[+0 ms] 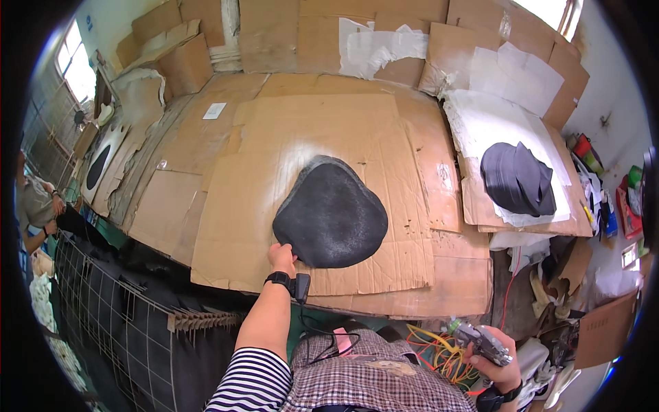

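A black, rounded, roughly triangular sheet (331,216) with a raised, greyish rim lies on a flat cardboard piece (237,206) in front of me. My left hand (281,257) is closed at the sheet's lower left edge, its fingers pinching that edge. Off the table's near right corner, my right hand (502,364) is wrapped round a grey metal spray gun (482,342). The gun points left, apart from the sheet. Yellow and orange hoses (439,347) hang beside it.
On the right, a stack of black sheets (518,180) rests on a paper-covered board (473,127). Cardboard walls (274,34) line the far side. A wire rack (117,309) with black sheets stands lower left. Another person's hands (55,209) show at the far left.
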`<state>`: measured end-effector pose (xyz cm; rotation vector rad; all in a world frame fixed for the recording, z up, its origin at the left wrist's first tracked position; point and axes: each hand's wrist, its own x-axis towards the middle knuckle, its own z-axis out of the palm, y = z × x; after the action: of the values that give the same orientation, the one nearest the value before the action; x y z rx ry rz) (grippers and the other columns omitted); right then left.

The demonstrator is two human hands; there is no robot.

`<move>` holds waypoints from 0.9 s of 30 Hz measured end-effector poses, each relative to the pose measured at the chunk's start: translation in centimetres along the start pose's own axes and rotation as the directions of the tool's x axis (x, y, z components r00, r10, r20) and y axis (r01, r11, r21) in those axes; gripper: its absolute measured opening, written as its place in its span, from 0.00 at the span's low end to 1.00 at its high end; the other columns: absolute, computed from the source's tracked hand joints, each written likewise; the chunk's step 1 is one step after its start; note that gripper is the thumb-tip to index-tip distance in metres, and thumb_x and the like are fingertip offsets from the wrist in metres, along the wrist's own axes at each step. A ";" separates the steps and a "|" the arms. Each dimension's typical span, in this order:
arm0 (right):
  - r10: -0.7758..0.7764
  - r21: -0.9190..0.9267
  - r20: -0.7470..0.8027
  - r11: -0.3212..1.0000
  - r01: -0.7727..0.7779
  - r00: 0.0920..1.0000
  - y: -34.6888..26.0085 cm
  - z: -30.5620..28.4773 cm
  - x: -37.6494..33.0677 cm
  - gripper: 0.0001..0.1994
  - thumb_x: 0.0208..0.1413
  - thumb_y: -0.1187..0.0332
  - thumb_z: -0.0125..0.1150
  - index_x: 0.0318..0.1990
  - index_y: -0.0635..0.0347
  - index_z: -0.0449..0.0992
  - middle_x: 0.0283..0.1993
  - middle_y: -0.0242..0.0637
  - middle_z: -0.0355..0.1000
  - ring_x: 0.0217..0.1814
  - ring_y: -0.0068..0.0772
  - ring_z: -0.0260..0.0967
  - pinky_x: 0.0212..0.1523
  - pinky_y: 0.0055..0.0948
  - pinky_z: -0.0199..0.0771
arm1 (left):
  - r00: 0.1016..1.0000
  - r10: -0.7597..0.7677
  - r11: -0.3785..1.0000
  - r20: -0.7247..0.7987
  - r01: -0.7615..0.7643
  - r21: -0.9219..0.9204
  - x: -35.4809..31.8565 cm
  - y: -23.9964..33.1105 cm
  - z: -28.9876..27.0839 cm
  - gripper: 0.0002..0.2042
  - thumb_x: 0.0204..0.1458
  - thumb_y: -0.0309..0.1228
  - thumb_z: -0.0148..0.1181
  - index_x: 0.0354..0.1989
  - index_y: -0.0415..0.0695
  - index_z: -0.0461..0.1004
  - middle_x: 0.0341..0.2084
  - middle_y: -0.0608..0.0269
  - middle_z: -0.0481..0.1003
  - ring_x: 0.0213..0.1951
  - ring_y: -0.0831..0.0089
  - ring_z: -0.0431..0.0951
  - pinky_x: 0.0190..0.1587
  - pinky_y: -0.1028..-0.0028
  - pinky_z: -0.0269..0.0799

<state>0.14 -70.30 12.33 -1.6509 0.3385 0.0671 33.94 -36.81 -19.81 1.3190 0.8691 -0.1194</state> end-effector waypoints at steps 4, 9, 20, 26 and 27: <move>-0.070 0.133 -0.088 0.988 0.082 0.994 0.6 1.4 1.7 0.28 0.43 0.78 0.63 0.55 0.70 0.63 0.33 0.38 0.72 0.37 0.30 0.72 0.41 0.29 0.72 | 0.983 0.138 0.990 0.118 -0.140 0.009 -1.2 2.4 1.9 0.09 0.49 0.23 0.53 0.40 0.38 0.68 0.28 0.60 0.73 0.22 0.71 0.72 0.22 0.72 0.69; -0.034 0.101 -0.030 0.994 0.037 0.999 1.8 1.3 2.9 0.27 0.43 0.79 0.63 0.54 0.69 0.64 0.35 0.38 0.72 0.38 0.28 0.72 0.41 0.27 0.72 | 0.968 0.245 0.966 0.051 -0.249 0.074 -3.7 6.6 3.4 0.03 0.48 0.22 0.51 0.25 0.36 0.66 0.17 0.57 0.70 0.12 0.69 0.70 0.13 0.74 0.66; 0.000 -0.003 -0.001 1.000 0.000 1.000 5.2 1.0 4.2 0.26 0.44 0.77 0.65 0.54 0.66 0.67 0.34 0.33 0.73 0.37 0.21 0.70 0.40 0.24 0.72 | 0.978 0.162 0.984 0.132 -0.150 -0.098 -4.5 5.5 3.2 0.02 0.51 0.22 0.54 0.30 0.41 0.68 0.25 0.60 0.72 0.24 0.68 0.73 0.26 0.71 0.74; 0.012 -0.004 0.018 1.000 -0.012 1.000 5.4 0.9 5.1 0.26 0.44 0.79 0.65 0.54 0.65 0.67 0.35 0.33 0.73 0.37 0.22 0.70 0.40 0.24 0.72 | 0.822 0.064 0.816 0.566 0.282 -0.504 -2.3 12.2 7.8 0.03 0.53 0.19 0.49 0.35 0.32 0.66 0.32 0.51 0.72 0.35 0.60 0.75 0.42 0.63 0.78; 0.016 0.002 0.014 1.000 -0.016 1.000 5.4 1.0 5.2 0.26 0.43 0.79 0.64 0.54 0.65 0.67 0.35 0.33 0.73 0.37 0.22 0.70 0.41 0.24 0.72 | 0.805 0.120 0.800 0.582 0.269 -0.537 -2.8 14.0 9.0 0.03 0.53 0.18 0.49 0.35 0.32 0.67 0.33 0.51 0.72 0.35 0.60 0.75 0.43 0.63 0.77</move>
<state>3.85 -70.66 5.75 -1.6447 0.3411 0.0899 43.84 -41.67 -7.11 0.5688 0.3558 -0.2829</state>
